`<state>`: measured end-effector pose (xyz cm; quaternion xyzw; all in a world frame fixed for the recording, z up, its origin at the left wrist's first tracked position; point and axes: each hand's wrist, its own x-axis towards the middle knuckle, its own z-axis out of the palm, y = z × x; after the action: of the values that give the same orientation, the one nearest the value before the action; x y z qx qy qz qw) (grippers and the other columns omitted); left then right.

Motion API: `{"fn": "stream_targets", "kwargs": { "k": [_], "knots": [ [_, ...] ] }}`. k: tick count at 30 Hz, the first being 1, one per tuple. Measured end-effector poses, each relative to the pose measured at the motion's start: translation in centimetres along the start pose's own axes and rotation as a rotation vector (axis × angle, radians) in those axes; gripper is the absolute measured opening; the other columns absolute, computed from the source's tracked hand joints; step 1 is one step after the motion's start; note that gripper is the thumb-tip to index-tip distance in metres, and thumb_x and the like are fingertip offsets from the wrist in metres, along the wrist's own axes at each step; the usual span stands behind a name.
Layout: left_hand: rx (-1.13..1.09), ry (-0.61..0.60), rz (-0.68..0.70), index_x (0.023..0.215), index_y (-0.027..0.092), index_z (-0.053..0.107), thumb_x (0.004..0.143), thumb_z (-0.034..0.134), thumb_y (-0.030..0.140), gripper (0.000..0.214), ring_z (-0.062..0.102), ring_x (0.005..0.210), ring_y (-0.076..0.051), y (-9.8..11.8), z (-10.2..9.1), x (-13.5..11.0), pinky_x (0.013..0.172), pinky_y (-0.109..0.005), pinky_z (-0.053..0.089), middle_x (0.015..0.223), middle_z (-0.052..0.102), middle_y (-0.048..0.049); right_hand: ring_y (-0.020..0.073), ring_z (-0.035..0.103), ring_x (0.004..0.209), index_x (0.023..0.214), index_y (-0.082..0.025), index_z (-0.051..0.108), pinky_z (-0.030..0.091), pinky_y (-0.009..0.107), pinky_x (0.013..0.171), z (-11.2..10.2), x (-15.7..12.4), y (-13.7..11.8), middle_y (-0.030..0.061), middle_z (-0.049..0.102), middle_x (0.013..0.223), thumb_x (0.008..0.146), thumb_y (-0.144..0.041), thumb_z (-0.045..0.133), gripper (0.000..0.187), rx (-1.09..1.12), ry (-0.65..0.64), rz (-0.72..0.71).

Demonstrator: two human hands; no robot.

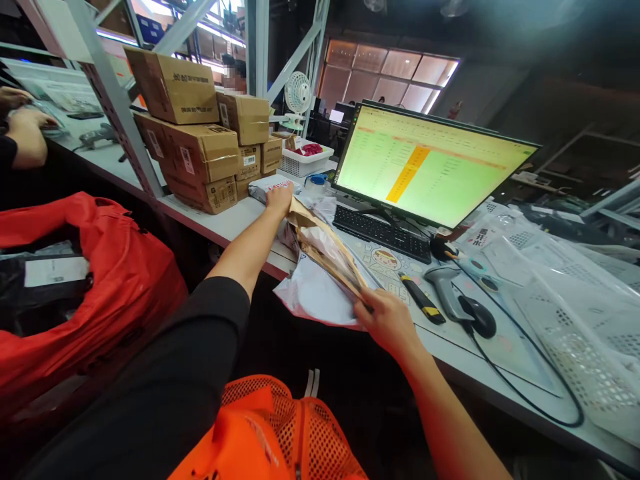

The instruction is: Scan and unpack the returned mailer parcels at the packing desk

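Note:
A long brown paper package (349,261) spans the gap between my hands at the desk's front edge, its side open and crumpled white material (320,241) showing inside. My left hand (280,198) is closed on its far end, beside a white plastic-wrapped parcel (260,188). At the near end, my right hand (385,317) grips the package's corner with bent fingers. Beneath the package, a white plastic mailer bag (315,293) hangs over the desk edge; whether my fingers also hold it, I cannot tell.
Stacked cardboard boxes (195,153) stand at the left. Behind the keyboard (380,233) is a monitor (425,167). A box cutter (423,299), a barcode scanner (447,293) and its looping cable lie to the right. A red bag (135,280) and another person's arm (27,137) are at far left.

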<state>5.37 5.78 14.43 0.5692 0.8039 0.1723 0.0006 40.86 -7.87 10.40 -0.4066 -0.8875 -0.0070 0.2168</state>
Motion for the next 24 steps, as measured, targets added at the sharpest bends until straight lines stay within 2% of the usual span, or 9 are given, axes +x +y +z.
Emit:
{"fn": "stream_targets", "kwargs": {
  "k": [4,6,8,10,14,16,17,20,24],
  "knots": [
    [-0.036,0.106,0.111,0.14,0.014,0.058,0.101,0.046,0.014,0.041,0.055,0.131,-0.034,1.4,-0.2,-1.2,0.107,-0.047,0.045,0.14,0.061,-0.0222,0.0174,0.046,0.062,0.065,-0.024,0.038,0.031,0.031,0.062,1.8,-0.3,2.4,0.0015,0.05,0.063,0.09,-0.035,0.05,0.03,0.12,0.121,0.056],
    [-0.122,0.221,0.378,0.138,0.015,0.061,0.099,0.053,0.018,0.04,0.052,0.135,-0.032,3.1,-0.2,-2.7,0.112,-0.045,0.042,0.142,0.06,-0.0194,0.0178,0.047,0.063,0.067,-0.025,0.037,0.033,0.031,0.062,3.0,-0.1,3.0,0.0011,0.05,0.065,0.092,-0.038,0.052,0.032,0.178,0.158,0.05],
    [-0.22,0.217,0.719,0.136,0.017,0.064,0.099,0.056,0.021,0.038,0.058,0.128,-0.029,5.0,-0.1,-4.1,0.11,-0.041,0.044,0.135,0.065,-0.0159,0.018,0.049,0.064,0.07,-0.025,0.038,0.035,0.031,0.063,4.0,0.1,3.0,0.0008,0.051,0.068,0.094,-0.038,0.053,0.03,0.228,0.189,0.019],
    [-0.214,0.051,0.862,0.136,0.018,0.065,0.096,0.064,0.029,0.042,0.064,0.119,-0.027,6.6,0.2,-4.8,0.105,-0.038,0.047,0.129,0.069,-0.0136,0.0184,0.051,0.067,0.073,-0.025,0.039,0.037,0.031,0.065,4.8,0.1,2.8,0.0009,0.052,0.071,0.095,-0.035,0.053,0.029,0.259,0.219,-0.01],
    [0.069,-0.485,0.631,0.122,0.011,0.074,0.077,0.085,0.047,0.059,0.069,0.11,-0.034,8.3,1.0,-3.7,0.098,-0.039,0.052,0.118,0.076,-0.0164,0.0204,0.055,0.074,0.076,-0.025,0.044,0.043,0.033,0.071,5.5,-0.5,2.6,0.0023,0.055,0.076,0.099,-0.033,0.053,0.026,0.282,0.28,-0.027],
    [0.113,-0.653,0.618,0.112,0.012,0.077,0.077,0.084,0.048,0.051,0.072,0.103,-0.031,8.6,0.8,-3.6,0.093,-0.035,0.054,0.111,0.078,-0.0138,0.0218,0.058,0.078,0.081,-0.024,0.049,0.047,0.035,0.074,5.6,-1.2,2.9,0.0034,0.058,0.079,0.099,-0.033,0.054,0.021,0.284,0.302,-0.011],
    [0.101,-0.668,0.653,0.112,0.013,0.077,0.078,0.083,0.046,0.048,0.072,0.102,-0.029,8.7,0.4,-4.2,0.091,-0.033,0.054,0.111,0.078,-0.0118,0.0225,0.059,0.08,0.084,-0.024,0.052,0.048,0.036,0.075,5.7,-1.5,3.2,0.0041,0.06,0.081,0.099,-0.034,0.055,0.019,0.286,0.307,0.006],
    [0.041,-0.485,0.866,0.124,0.016,0.07,0.083,0.079,0.034,0.045,0.072,0.102,-0.026,9.1,-1.4,-8.6,0.087,-0.031,0.054,0.114,0.078,-0.0104,0.0255,0.065,0.088,0.098,-0.022,0.061,0.054,0.04,0.078,6.0,-2.1,4.1,0.0078,0.067,0.092,0.098,-0.037,0.058,0.015,0.324,0.275,0.051],
    [0.0,-0.056,1.371,0.11,0.019,0.068,0.092,0.063,0.013,0.019,0.073,0.086,-0.021,8.5,-3.1,-17.3,0.076,-0.03,0.056,0.097,0.076,-0.0082,0.0282,0.067,0.095,0.105,-0.023,0.069,0.057,0.041,0.083,6.6,-1.6,4.8,0.0108,0.071,0.102,0.095,-0.039,0.063,0.02,0.33,0.16,0.088]
  ]
}}
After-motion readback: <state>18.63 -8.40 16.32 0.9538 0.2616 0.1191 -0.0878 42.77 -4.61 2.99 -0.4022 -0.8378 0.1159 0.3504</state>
